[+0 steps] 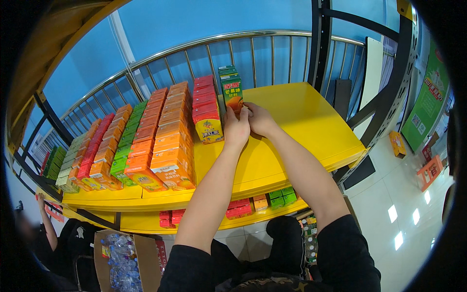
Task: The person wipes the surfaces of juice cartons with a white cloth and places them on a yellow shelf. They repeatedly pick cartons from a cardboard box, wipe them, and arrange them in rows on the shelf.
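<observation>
A dark green drink carton (232,91) with a mango picture and writing stands upright on the yellow metal shelf (284,135), at the front of a short row of green cartons (227,69). Around its lower left front curl the fingers of my left hand (236,127). My right hand (262,118) grips its lower right side, and the two hands nearly meet below it. Just left of my left hand is a row of red and yellow drink cartons (208,126). The lower edge of the green carton is hidden by my fingers.
Rows of orange cartons (173,157) and green cartons (123,164) fill the shelf's left side. Behind runs a metal railing (251,58); a black upright (388,87) bounds the right. Below are a lower shelf (138,222) and a cardboard box of bottles (146,255). A person (47,233) is at left.
</observation>
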Demonstrator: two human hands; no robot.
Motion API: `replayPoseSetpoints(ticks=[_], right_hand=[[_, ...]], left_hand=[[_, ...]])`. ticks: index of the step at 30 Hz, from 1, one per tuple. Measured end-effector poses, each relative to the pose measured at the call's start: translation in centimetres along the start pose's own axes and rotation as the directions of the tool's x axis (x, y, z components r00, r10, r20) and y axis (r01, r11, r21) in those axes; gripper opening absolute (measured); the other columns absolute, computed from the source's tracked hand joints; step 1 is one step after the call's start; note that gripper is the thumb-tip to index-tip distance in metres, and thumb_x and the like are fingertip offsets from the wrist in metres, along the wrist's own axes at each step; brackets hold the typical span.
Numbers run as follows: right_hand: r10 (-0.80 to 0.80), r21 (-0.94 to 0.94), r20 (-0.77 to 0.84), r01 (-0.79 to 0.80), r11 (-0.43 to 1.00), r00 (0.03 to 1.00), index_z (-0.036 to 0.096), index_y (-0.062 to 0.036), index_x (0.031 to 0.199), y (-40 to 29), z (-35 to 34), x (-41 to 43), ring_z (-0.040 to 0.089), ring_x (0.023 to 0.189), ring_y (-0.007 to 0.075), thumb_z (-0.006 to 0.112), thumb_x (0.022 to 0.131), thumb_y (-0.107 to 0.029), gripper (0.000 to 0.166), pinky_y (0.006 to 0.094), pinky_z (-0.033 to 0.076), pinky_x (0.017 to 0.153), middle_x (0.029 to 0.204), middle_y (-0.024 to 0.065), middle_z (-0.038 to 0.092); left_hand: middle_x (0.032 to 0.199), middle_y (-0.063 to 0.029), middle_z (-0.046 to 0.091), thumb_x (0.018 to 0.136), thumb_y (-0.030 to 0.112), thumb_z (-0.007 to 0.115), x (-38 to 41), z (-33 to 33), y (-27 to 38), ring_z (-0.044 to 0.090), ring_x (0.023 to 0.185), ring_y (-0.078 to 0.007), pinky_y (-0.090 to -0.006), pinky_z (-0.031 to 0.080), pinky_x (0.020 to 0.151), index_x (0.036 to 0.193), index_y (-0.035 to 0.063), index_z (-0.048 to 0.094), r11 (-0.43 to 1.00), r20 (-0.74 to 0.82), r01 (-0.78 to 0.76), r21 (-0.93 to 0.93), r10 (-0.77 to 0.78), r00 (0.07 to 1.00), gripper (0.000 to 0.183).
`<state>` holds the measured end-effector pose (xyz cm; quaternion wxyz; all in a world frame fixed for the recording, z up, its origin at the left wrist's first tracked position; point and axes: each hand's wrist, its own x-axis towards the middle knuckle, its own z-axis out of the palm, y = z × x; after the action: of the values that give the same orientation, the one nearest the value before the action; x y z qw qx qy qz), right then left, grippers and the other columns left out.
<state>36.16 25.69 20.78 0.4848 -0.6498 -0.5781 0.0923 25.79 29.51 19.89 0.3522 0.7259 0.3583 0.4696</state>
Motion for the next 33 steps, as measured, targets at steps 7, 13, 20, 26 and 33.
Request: replayPoseSetpoints(ticks=[7,13,20,26,33], right_hand=[[0.005,0.011,0.055,-0.005,1.0,0.998,0.053,-0.0048,0.123,0.3,0.4,0.5,0.057,0.106,0.0366,0.047,0.091,-0.023,0.038,0.0383,0.045,0.088,0.114,0.0214,0.061],[0.032,-0.006,0.068,-0.032,0.999,0.997,0.053,-0.0063,0.124,0.2,0.2,0.5,0.057,0.107,0.0366,0.046,0.09,-0.023,0.038,0.0387,0.045,0.088,0.115,0.0212,0.06],[-0.008,0.015,0.03,0.007,1.0,1.0,0.051,-0.0053,0.124,0.9,0.5,0.6,0.056,0.102,0.0422,0.049,0.088,-0.024,0.041,0.0445,0.045,0.085,0.109,0.0256,0.06],[-0.01,0.036,0.055,0.008,0.999,0.998,0.051,-0.0064,0.125,0.7,0.5,0.7,0.056,0.103,0.0419,0.049,0.088,-0.023,0.041,0.0441,0.045,0.086,0.111,0.0255,0.06],[0.04,-0.007,0.06,-0.039,0.999,0.997,0.052,-0.0084,0.126,0.2,0.3,0.5,0.059,0.106,0.0319,0.046,0.091,-0.02,0.037,0.0357,0.045,0.088,0.115,0.0187,0.061]], left_hand=[[0.116,-0.0254,0.054,0.09,0.039,0.049,0.0,0.1,-0.3,0.052,0.11,-0.0371,-0.0379,0.039,0.094,0.12,-0.0043,0.047,0.999,-0.065,0.01,-0.05,-0.013,0.998,0.052],[0.111,-0.0218,0.059,0.091,0.04,0.05,0.1,-0.1,-0.2,0.055,0.106,-0.032,-0.0349,0.041,0.09,0.113,-0.0027,0.052,0.994,0.001,0.047,-0.094,-0.047,0.999,0.048],[0.114,-0.0242,0.056,0.092,0.034,0.048,-0.7,-0.4,1.3,0.053,0.108,-0.0383,-0.0394,0.04,0.093,0.116,-0.0031,0.048,0.997,-0.02,0.012,-0.077,-0.014,1.0,0.045],[0.115,-0.0247,0.054,0.091,0.034,0.048,-0.1,-0.3,0.5,0.052,0.109,-0.0389,-0.0393,0.04,0.093,0.117,-0.0042,0.047,0.996,0.004,0.036,-0.08,-0.036,0.999,0.046],[0.115,-0.0251,0.054,0.091,0.034,0.048,-0.2,-0.3,0.4,0.052,0.108,-0.0389,-0.0394,0.04,0.093,0.117,-0.0044,0.047,0.999,-0.017,0.015,-0.051,-0.016,1.0,0.046]])
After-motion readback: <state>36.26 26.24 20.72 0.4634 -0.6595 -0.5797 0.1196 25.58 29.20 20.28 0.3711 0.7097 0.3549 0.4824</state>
